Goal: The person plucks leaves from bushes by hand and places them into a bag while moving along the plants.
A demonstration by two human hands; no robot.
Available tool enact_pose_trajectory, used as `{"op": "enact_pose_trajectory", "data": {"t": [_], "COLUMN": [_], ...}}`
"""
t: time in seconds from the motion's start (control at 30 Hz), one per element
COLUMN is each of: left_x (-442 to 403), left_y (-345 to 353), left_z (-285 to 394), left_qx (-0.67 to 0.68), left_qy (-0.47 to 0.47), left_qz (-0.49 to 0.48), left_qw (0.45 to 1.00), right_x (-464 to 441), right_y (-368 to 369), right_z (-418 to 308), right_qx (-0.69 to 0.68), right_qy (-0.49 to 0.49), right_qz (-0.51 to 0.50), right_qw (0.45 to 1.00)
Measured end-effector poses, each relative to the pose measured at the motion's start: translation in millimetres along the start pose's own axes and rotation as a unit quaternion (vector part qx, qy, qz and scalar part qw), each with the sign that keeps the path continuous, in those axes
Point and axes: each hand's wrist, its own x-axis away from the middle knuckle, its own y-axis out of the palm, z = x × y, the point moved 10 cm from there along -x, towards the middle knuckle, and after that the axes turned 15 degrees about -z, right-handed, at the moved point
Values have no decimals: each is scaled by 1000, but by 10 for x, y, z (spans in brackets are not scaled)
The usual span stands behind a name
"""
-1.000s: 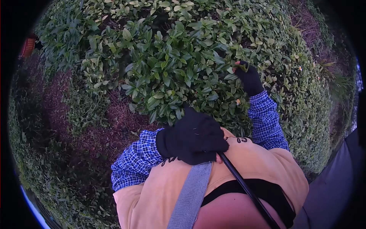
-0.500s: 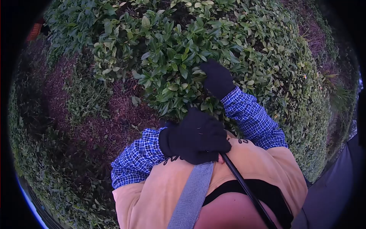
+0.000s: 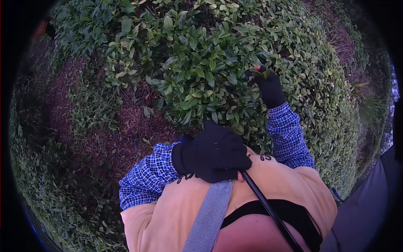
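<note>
My left hand point(image 3: 216, 153), in a black glove with bare fingertips, is wrapped round the upper end of a black pole point(image 3: 268, 208) in front of my chest. Beyond it, at the right, my right hand point(image 3: 268, 86) wears a similar glove and is raised over a leafy green bush point(image 3: 201, 67). Its fingers are closed on small green leaves point(image 3: 263, 74). A grey strap point(image 3: 210, 214) runs down from beneath my left hand over the tan top.
Reddish-brown ground point(image 3: 134, 122) with low weeds lies left of the bush. A grey fabric object point(image 3: 365, 206) is at the lower right. Something orange point(image 3: 40, 30) shows at the upper left edge. Small pale flowers dot the right side.
My right hand dipped left into the bush, then came back up to the right with leaves in its fingers. My left hand stays on the pole.
</note>
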Motion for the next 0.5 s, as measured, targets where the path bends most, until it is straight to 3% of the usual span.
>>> {"op": "enact_pose_trajectory", "data": {"t": [0.07,0.1,0.17,0.27,0.43,0.5], "left_x": [18,21,21,51,152,174], "left_y": [14,19,-1,-8,-28,-42], "left_z": [24,42,64,108,124,147], "left_qx": [-2,-2,-3,-10,-3,-7], "left_qy": [0,2,6,4,-4,-4], "left_qz": [-3,-6,-9,-22,-10,-5], "left_qw": [1000,1000,1000,1000,1000,1000], "right_x": [-172,-219,-318,-455,-424,-360], "right_y": [-40,44,267,473,486,495], "right_z": [-68,-132,-444,-312,-204,-163], "right_qx": [136,135,357,422,459,483], "right_qy": [-8,-9,-13,21,-10,32], "right_qz": [62,62,69,14,49,30], "right_qw": [989,989,932,906,887,874]}}
